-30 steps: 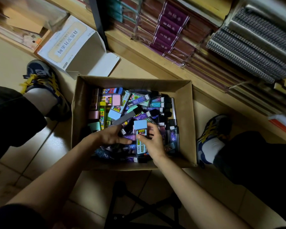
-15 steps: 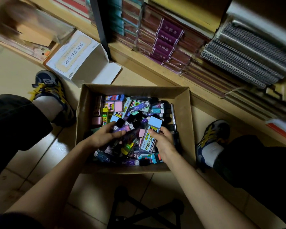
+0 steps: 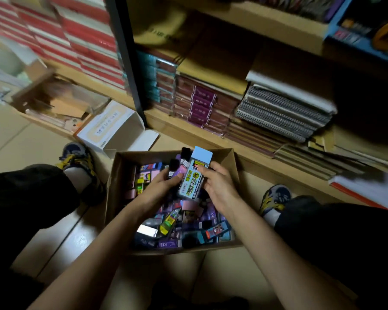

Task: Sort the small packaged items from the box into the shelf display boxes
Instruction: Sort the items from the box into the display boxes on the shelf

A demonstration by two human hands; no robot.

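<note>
Held item: we see a long light-blue packet (image 3: 194, 173) with a yellow-and-green label. It is lifted over the far half of the cardboard box (image 3: 112, 198) and tilted, its plain blue end rising past the box's far wall.
Right grip: the right hand (image 3: 220, 186) clasps the packet's right edge, fingers and thumb curled round it.
Left grip: the left hand (image 3: 159, 186), also over the box, is closed round a few purple and black packets (image 3: 179, 170). These sit against the light-blue packet's left side.
Box contents: loose small packets (image 3: 188, 224), mostly purple, pink and blue, lie heaped inside.
Box setting: the open box sits on a tiled floor between our left shoe (image 3: 78, 157) and right shoe (image 3: 274, 198).
Beyond the far-left corner: a white carton (image 3: 114, 128) with an open flap.
Beyond the far wall: a wooden shelf (image 3: 211, 139) holding stacked spiral notebooks (image 3: 282, 115).
</note>
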